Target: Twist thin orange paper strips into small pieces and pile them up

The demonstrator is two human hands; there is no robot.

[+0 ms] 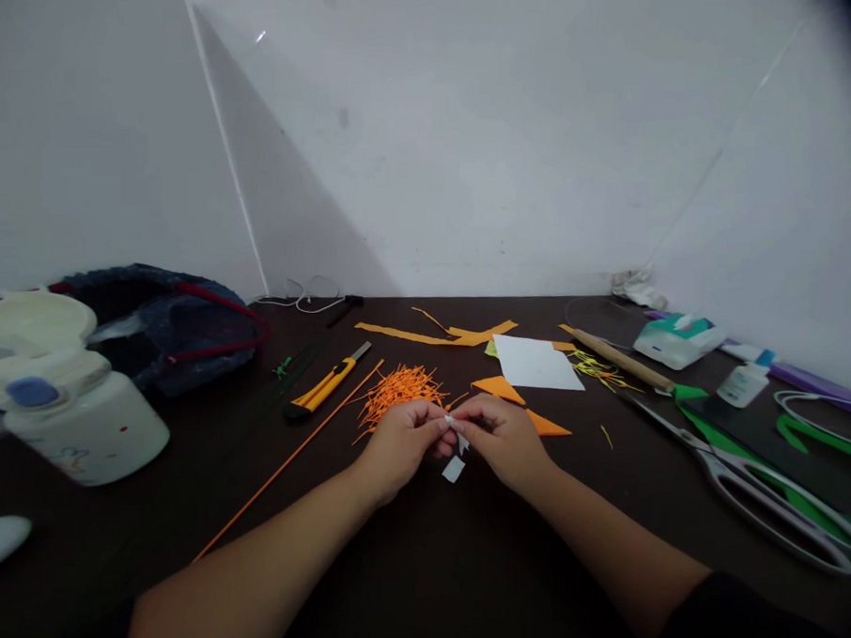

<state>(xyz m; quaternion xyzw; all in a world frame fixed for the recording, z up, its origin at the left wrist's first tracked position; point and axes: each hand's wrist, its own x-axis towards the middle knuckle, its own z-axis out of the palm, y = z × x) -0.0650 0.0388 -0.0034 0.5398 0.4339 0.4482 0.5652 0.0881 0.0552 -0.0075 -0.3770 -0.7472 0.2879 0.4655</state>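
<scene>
My left hand (407,444) and my right hand (505,440) meet over the middle of the dark table. Their fingertips pinch a small piece of white paper (449,420) between them. Just below the fingers shows a small white paper square (453,469). Whether it hangs or lies on the table I cannot tell. Behind my left hand spreads a pile of thin orange strips (402,391). Orange paper triangles (500,388) lie beyond my right hand, beside a white paper sheet (538,361).
On the left are a yellow box cutter (333,379) with its blade out, a long orange stick (283,463), a white flip-top bottle (84,419) and a dark bag (178,320). At right lie large scissors (743,479), a glue bottle (745,380) and a wooden-handled tool (621,357).
</scene>
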